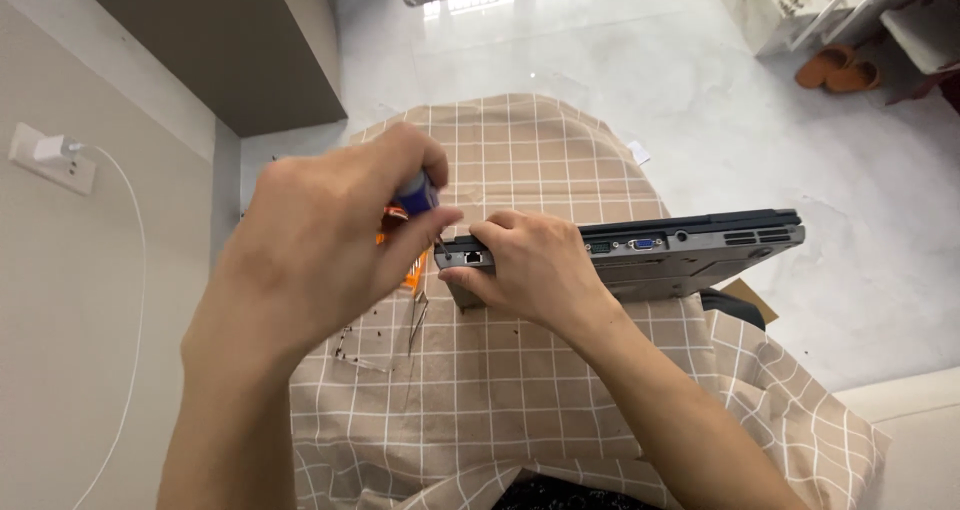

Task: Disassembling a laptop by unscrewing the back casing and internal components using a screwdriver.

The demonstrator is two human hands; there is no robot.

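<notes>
left hand (330,240): grip pinching blue-handled screwdriver (418,192), tip at laptop (690,250) corner | right hand (535,265): grip clamped on that tilted corner over the checked desk (520,390) | progress: loose screws (365,332) already out (count unclear), unscrewing apparently unfinished

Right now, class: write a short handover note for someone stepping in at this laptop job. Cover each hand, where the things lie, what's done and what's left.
Left hand: gripping a blue-handled screwdriver, tip at the laptop's near corner.
Right hand: pressing down on that corner of the grey laptop, steadying it.
Laptop lies closed on the checked tablecloth, port side facing us.
Done: small dark screws already lie loose on the cloth, beside a clear tray.
Left: the corner under the screwdriver is in progress; other screws cannot be seen.
</notes>
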